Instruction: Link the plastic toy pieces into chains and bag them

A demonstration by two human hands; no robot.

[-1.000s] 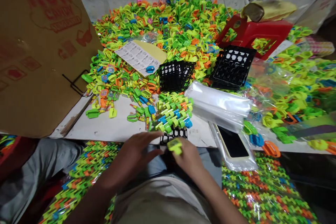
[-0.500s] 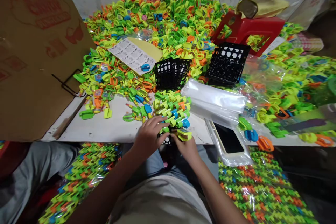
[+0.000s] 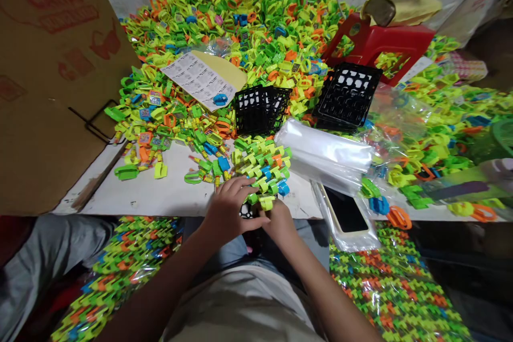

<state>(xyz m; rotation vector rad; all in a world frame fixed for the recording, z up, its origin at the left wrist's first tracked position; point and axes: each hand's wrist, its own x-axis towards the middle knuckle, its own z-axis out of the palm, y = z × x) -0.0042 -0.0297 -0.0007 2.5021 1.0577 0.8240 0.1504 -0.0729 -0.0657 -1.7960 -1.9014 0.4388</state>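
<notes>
A black plastic grid tray, mostly hidden under rows of green, yellow, blue and orange plastic rings, sits at the middle of the white table's near edge. A bright yellow plastic ring is at the tray's near side. The right hand is beside it, fingertips hidden; whether they clamp it I cannot tell. The left hand curves over the tray's near left corner, thumb apart from the fingers; whether it grips is unclear. The step in hand appears to be seating the yellow ring in the near row; the next move would call for lining it up with a cell while the left hand steadies the tray.

Just right lie clear plastic bags; beyond, toward the far edge, a multicoloured heap of loose rings.
</notes>
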